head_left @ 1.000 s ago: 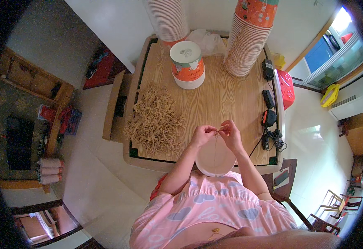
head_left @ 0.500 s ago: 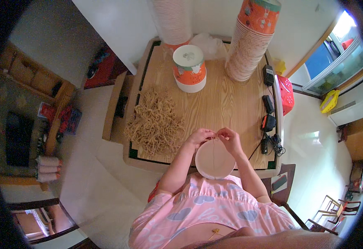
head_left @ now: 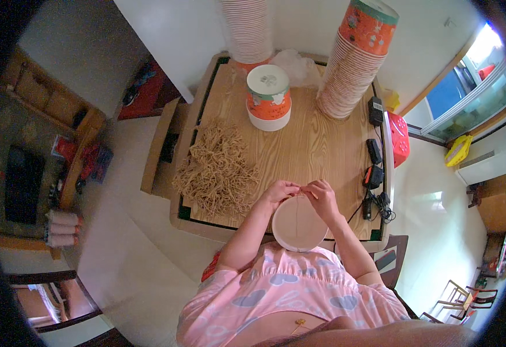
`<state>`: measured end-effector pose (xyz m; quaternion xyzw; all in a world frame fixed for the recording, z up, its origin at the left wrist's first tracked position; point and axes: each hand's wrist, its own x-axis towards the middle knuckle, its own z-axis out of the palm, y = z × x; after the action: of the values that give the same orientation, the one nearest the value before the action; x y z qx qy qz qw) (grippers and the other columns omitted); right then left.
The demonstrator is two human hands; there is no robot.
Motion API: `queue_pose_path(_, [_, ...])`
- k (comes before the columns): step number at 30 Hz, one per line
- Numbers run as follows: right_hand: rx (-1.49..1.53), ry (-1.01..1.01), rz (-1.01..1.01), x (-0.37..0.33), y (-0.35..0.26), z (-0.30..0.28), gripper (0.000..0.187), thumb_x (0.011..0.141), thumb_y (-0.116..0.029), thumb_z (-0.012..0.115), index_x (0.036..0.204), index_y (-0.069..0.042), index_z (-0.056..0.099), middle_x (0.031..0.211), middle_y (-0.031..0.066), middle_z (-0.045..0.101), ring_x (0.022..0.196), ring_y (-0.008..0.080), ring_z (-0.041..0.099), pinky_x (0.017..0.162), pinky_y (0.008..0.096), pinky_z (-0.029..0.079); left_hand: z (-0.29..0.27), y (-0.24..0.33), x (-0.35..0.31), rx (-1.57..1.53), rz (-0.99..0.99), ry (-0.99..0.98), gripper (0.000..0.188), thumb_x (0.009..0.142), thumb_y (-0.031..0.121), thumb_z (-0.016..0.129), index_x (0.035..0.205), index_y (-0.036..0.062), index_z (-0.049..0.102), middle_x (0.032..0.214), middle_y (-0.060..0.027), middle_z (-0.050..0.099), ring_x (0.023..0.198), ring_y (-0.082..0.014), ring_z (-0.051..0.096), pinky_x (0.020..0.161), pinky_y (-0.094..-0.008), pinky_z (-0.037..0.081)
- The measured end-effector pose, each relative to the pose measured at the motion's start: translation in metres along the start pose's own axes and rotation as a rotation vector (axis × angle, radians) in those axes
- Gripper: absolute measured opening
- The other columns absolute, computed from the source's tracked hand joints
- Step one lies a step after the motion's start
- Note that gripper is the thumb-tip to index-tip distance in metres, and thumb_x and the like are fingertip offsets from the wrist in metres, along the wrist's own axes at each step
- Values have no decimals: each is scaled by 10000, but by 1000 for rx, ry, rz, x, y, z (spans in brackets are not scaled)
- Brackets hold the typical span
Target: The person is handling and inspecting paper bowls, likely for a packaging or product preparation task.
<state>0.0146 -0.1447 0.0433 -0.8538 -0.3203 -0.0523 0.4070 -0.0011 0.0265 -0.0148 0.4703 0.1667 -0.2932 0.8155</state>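
A white round paper bucket (head_left: 286,231) rests against my body at the near table edge, its pale round face toward me. A thin cord (head_left: 298,220) runs across that face to its far rim. At this rim my left hand (head_left: 280,193) is closed in a pinch on the cord. Close beside it, my right hand (head_left: 322,200) also pinches the cord, fingertips nearly touching the left's. The exact knot or hole between the fingers is too small to make out. Left of my hands lies a tangled heap of tan cords (head_left: 215,173).
An orange-and-white paper bucket (head_left: 268,104) stands upside down on the wooden table (head_left: 299,150). Behind are a tall bucket stack (head_left: 246,34), another leaning stack (head_left: 354,69) and a clear plastic bag (head_left: 294,68). Black power adapters (head_left: 373,176) with cables line the right edge.
My view has shifted slightly. Both hands stay at the bucket's far rim, with the right fingers a little more bunched together over the cord.
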Motion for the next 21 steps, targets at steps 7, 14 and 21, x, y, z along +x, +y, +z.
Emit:
queue_pose_path(7, [321, 102, 332, -5, -1, 7, 56, 728, -44, 617, 777, -20, 602, 745, 72, 592, 679, 171, 561, 624, 288, 452, 5, 2, -5, 24, 13, 77, 133, 764, 84, 575, 877, 24, 606, 742, -31, 582, 628, -103, 545, 536, -217, 449])
queue_pose_path(14, [263, 13, 448, -13, 1, 10, 73, 736, -64, 623, 781, -14, 595, 701, 48, 580, 626, 109, 517, 575, 239, 426, 9, 6, -11, -20, -7, 54, 126, 755, 75, 588, 864, 16, 612, 745, -49, 589, 640, -120, 563, 564, -251, 482])
queue_pose_path(21, [365, -34, 523, -17, 23, 23, 77, 745, -81, 612, 780, -15, 595, 688, 39, 568, 637, 101, 512, 576, 242, 423, 8, 4, -9, -46, 7, 23, 135, 749, 77, 598, 865, 8, 604, 746, -60, 598, 636, -129, 574, 585, -261, 493])
